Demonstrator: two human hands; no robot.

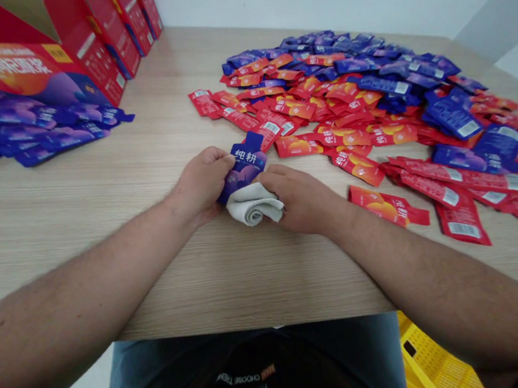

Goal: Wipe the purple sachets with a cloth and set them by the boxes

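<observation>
A blue-purple pouch (246,159) with white lettering is gripped along its left edge by my left hand (205,185), thumb on the front. My right hand (298,197) is closed on a folded, rolled whitish cloth (253,203), which lies against the lower part of the pouch. Both hands are just above the wooden table (181,291), near its middle. The fingertips of my right hand are partly hidden by the cloth. Red-orange pouches (354,166) lie spread just beyond and to the right of my right hand.
A large pile of blue pouches (387,84) and red ones covers the right and back right. More blue pouches (43,129) lie at the left, before red boxes (97,69). A yellow crate (433,364) stands below the table's front edge.
</observation>
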